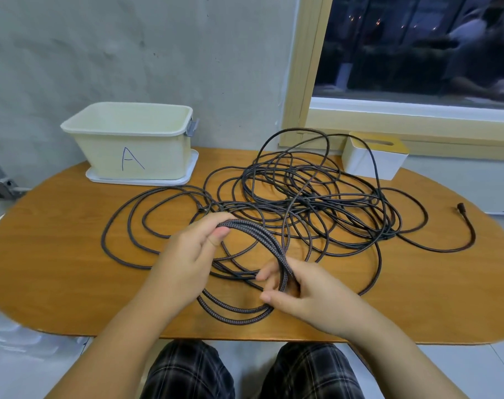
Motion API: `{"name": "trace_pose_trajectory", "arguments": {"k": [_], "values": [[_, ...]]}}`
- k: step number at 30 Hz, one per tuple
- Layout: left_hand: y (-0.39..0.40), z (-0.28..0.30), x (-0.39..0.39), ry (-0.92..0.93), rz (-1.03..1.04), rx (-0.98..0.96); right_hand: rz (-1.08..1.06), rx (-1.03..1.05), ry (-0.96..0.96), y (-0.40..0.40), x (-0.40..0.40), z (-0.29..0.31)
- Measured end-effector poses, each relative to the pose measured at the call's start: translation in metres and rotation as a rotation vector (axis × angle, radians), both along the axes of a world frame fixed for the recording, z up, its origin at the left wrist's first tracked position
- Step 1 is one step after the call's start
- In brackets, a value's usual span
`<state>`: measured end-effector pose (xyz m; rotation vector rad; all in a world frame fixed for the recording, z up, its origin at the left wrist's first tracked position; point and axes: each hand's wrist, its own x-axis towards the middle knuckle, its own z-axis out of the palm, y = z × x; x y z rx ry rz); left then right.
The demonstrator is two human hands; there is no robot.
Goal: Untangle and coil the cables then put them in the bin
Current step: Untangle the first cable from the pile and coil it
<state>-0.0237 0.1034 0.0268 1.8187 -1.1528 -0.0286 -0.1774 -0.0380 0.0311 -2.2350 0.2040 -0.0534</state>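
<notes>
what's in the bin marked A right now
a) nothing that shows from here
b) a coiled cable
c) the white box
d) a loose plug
a: the bin shows only bare inner wall above its rim, though its floor is hidden, while the cable lies tangled on the table with one bundle held by the left hand and right hand.

One bin (130, 145), one tissue box (374, 159), two hands (187, 254).

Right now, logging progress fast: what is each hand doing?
Left hand: closed, gripping the top of the coil.
Right hand: closed, pinching the coil's right side.
</notes>
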Motion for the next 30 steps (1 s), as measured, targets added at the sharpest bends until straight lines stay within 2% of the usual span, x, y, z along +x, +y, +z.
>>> {"name": "trace_pose_trajectory", "arguments": {"k": [5, 11, 15, 18, 24, 27, 30], "values": [[0.001, 0.001, -0.001, 0.156, 0.04, 0.004, -0.094, 0.146, -0.144, 0.007, -0.002, -0.004], [0.002, -0.009, 0.001, 0.243, 0.061, 0.06, -0.137, 0.177, -0.252, 0.011, 0.003, -0.011], [0.003, -0.015, 0.004, 0.335, -0.024, 0.089, -0.173, 0.127, -0.272, 0.009, 0.007, -0.014], [0.004, -0.01, 0.005, 0.235, -0.103, 0.151, -0.173, 0.059, -0.207, 0.007, 0.009, -0.011], [-0.005, -0.003, 0.001, -0.175, -0.249, 0.318, -0.054, -0.107, -0.138, 0.01, 0.014, -0.015], [-0.005, -0.005, 0.004, -0.192, -0.252, 0.312, -0.036, -0.107, -0.143, 0.009, 0.013, -0.01], [-0.004, -0.004, 0.004, -0.121, -0.177, 0.188, -0.073, -0.083, -0.15, 0.006, 0.013, -0.006]]}}
